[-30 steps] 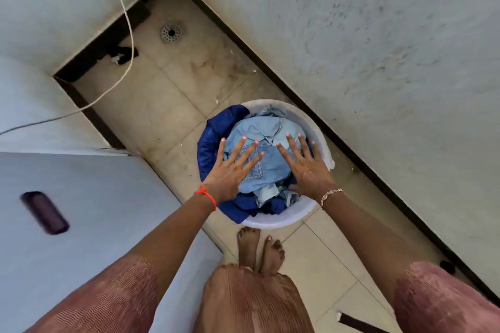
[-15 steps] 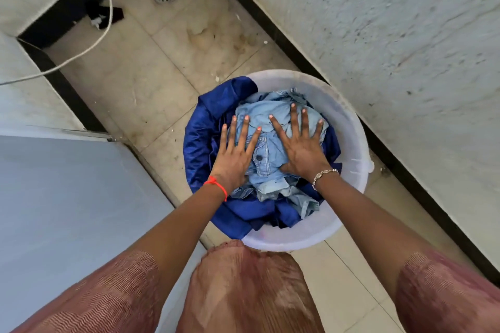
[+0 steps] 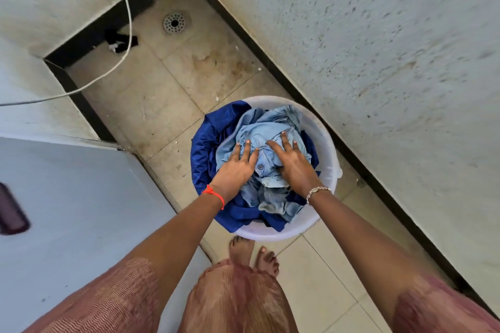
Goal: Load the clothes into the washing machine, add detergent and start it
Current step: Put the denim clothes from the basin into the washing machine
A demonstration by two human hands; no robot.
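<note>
Left hand and right hand press spread fingers on the denim in the white tub at twelve o'clock; a shallow scoop could spill the blue garment over its nine o'clock rim

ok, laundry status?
Both open: left hand and right hand press flat on the denim garment. It and the dark blue cloth sit in the white tub, not yet lifted. Nothing seen in the way.

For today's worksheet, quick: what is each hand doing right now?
Left hand: open, fingers flat on the light denim garment.
Right hand: open, pressing the same garment.
</note>
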